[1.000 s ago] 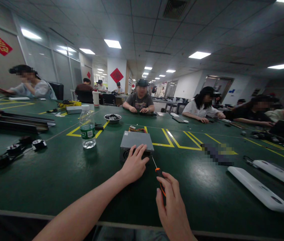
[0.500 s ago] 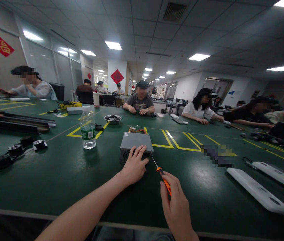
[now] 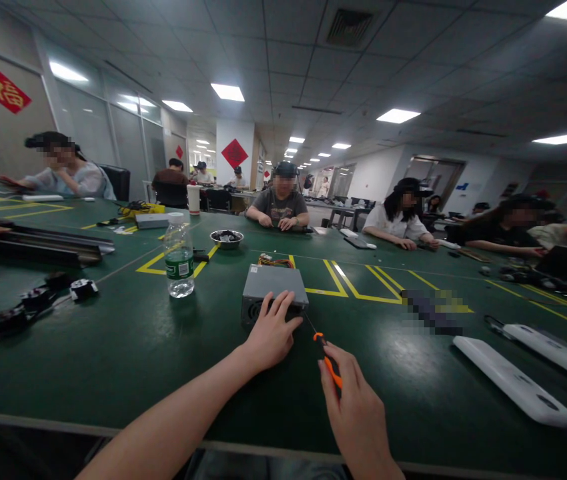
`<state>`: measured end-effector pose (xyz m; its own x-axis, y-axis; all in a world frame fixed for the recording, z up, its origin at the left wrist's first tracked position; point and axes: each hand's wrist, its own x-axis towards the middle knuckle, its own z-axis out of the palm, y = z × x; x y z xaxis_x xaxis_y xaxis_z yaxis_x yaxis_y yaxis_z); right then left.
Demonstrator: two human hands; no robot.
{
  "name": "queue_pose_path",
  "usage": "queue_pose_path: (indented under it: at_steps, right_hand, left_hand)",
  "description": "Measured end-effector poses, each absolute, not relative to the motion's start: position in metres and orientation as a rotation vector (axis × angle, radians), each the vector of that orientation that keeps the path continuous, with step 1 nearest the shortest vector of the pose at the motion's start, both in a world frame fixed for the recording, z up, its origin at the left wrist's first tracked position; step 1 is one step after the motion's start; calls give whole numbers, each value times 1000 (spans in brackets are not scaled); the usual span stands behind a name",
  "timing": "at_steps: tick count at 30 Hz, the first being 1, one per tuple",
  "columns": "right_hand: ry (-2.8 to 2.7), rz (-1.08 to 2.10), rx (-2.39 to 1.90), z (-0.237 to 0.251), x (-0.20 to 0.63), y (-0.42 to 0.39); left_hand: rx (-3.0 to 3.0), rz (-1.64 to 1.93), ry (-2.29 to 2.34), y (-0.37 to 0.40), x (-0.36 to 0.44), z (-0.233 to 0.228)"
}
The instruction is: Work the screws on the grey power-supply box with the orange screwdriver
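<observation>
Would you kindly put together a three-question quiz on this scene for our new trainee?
1. True or false: the left hand touches the grey box.
2. Which tool does the right hand hold: (a) pliers, (b) screwdriver, (c) hammer?
3. Fill in: seen from the wearer's side, the clear bottle stands to the ____ of the grey box.

Key: 1. True. 2. (b). 3. Left.

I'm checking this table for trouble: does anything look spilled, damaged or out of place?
Nothing stands out. The power supply unit sits flat beneath the left hand, the right hand holds the screwdriver, and the water bottle and metal bowl stand upright. The pixelated dark item at right can't be judged.
</observation>
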<state>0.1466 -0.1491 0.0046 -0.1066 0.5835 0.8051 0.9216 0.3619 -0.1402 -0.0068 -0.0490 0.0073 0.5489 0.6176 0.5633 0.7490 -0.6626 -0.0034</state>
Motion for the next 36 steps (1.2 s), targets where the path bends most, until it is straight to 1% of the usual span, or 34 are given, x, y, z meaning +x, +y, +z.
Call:
queue_pose_path:
  at_steps: [6, 14, 29, 36]
  right_hand:
    - [-1772, -426, -1324, -4, 143, -148]
    - [-1735, -467, -1248, -16, 146, -143]
    - [-1699, -380, -1248, -19, 147, -144]
    - [-1735, -399, -1229, -17, 146, -146]
  left_hand:
    - [-2524, -751, -1138, -50, -7, 8]
    - [-2501, -714, -1156, -50, -4, 6]
    - [-2543, -720, -1154, -56, -6, 9]
    - [-2531, -719, -1146, -56, -6, 8]
